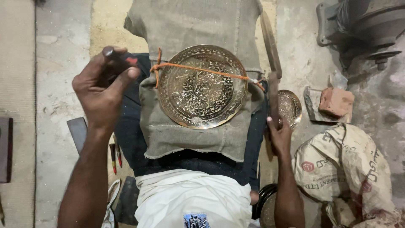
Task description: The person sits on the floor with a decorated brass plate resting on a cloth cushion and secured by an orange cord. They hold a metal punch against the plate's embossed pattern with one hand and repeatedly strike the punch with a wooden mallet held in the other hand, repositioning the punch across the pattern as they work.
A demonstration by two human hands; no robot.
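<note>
A round engraved brass plate [202, 86] lies on a burlap cloth [190, 135] over my lap, tied across with an orange cord [198, 69]. My left hand [103, 86] is raised to the left of the plate, shut on a small dark tool with a red tip [120, 59]. My right hand [278, 135] reaches down at the plate's right side and grips the lower end of a long flat wooden stick [272, 63]. Just beyond that hand a smaller brass plate [290, 107] rests on the floor.
A brick [336, 101] sits on a stone slab at right, above a printed sack [346, 169]. A dark metal machine [363, 25] fills the top right corner. Red-handled tools [114, 156] and a dark flat block [78, 133] lie on the concrete floor at left.
</note>
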